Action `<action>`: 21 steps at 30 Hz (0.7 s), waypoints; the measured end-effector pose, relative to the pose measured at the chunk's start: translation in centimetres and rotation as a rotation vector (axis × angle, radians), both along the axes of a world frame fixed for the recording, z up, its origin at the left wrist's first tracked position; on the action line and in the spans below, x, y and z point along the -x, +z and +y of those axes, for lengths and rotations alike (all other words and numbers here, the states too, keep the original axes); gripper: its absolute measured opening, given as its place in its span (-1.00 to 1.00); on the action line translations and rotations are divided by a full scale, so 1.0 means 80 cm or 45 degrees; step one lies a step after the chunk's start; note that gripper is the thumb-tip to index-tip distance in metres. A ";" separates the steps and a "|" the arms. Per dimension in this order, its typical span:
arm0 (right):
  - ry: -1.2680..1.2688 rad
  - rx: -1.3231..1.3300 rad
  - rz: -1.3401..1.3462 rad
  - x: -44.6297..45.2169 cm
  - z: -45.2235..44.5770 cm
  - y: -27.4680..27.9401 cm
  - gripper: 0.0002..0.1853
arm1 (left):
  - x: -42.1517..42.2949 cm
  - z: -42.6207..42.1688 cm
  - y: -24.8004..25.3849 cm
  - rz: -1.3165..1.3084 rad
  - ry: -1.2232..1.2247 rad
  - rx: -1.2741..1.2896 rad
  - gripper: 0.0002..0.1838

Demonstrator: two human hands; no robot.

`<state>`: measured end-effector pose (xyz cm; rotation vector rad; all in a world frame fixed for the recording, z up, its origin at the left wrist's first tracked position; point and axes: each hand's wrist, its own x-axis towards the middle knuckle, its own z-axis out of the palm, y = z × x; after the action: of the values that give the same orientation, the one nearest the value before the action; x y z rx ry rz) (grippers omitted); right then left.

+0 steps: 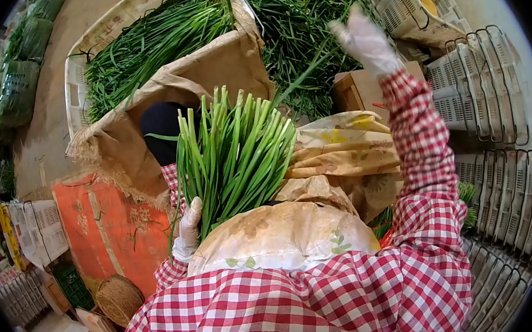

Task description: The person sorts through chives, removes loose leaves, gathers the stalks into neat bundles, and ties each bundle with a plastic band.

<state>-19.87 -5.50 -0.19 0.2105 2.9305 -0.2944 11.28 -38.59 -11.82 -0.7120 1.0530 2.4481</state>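
My left hand (189, 231), in a whitish glove, is wrapped round the near side of a thick bunch of garlic chives (233, 156). The bunch leans over my lap, its pale cut ends pointing away from me, and a stained apron (284, 234) lies beneath its near end. Out to the right, my gloved right hand (366, 40) is raised above a big loose heap of green chives (304, 23). Its fingers look apart and slightly blurred, with nothing visible in them. One long blade (306, 77) sticks out between the bunch and the heap.
A white crate (76, 88) of chives, draped with brown sacking (207, 70), stands ahead on the left. An orange-red box (113, 223) and a wicker basket (118, 299) lie to my left. Stacked white crates (480, 84) line the right; a wooden stool (349, 92) stands below my right hand.
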 end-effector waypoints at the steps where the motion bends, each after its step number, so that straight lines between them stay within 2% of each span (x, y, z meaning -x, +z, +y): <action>1: 0.120 0.394 -0.200 -0.024 -0.011 -0.012 0.05 | -0.001 -0.005 -0.005 -0.017 -0.015 -0.060 -0.47; 2: 0.167 0.794 -0.454 -0.048 -0.022 -0.025 0.24 | 0.000 -0.005 -0.005 -0.023 -0.007 -0.080 -0.47; 3: 0.302 0.948 -0.591 -0.065 -0.035 -0.056 0.20 | 0.002 -0.005 -0.003 -0.025 -0.014 -0.075 -0.47; 5: 0.524 1.159 -0.735 -0.099 -0.065 -0.067 -0.24 | 0.004 -0.006 0.003 -0.029 -0.020 -0.067 -0.47; 6: 0.598 1.133 -0.524 -0.110 -0.076 -0.082 -0.46 | 0.004 -0.007 0.005 -0.031 -0.027 -0.059 -0.47; 8: 0.514 1.300 -0.566 -0.116 -0.076 -0.089 -0.50 | 0.004 -0.008 0.009 -0.039 -0.034 -0.052 -0.47; 10: 0.358 1.626 -0.597 -0.116 -0.070 -0.080 -0.60 | 0.003 -0.009 0.011 -0.039 -0.036 -0.041 -0.47; 11: 0.288 1.669 -0.520 -0.114 -0.069 -0.082 -0.63 | 0.003 -0.010 0.010 -0.039 -0.032 -0.040 -0.47; 12: 0.291 1.480 -0.433 -0.110 -0.067 -0.075 -0.65 | 0.004 -0.010 0.008 -0.036 -0.032 -0.045 -0.47; 14: 0.171 1.744 -0.607 -0.114 -0.058 -0.048 -0.71 | 0.005 -0.011 0.006 -0.022 -0.033 -0.047 -0.46; 16: 0.075 2.076 -0.576 -0.118 -0.042 0.016 -0.79 | 0.005 -0.012 0.005 -0.020 -0.032 -0.048 -0.46; 17: -0.121 2.280 -0.263 -0.120 -0.038 0.040 -0.82 | 0.004 -0.012 0.005 -0.024 -0.030 -0.046 -0.46; 19: -0.036 2.380 -0.017 -0.106 0.004 0.057 -0.81 | 0.007 -0.011 0.006 -0.014 -0.048 -0.035 -0.46; 20: 0.256 2.283 -0.116 -0.087 0.036 0.059 -0.76 | 0.008 -0.009 0.007 -0.006 -0.053 -0.034 -0.46; 21: 0.063 1.939 0.223 -0.080 0.025 0.034 -0.58 | 0.008 -0.008 0.009 0.003 -0.058 -0.035 -0.46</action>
<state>-13.46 -3.51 2.57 -0.1342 1.9976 -2.3145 10.61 -39.24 -11.12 -0.6696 1.0236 2.4205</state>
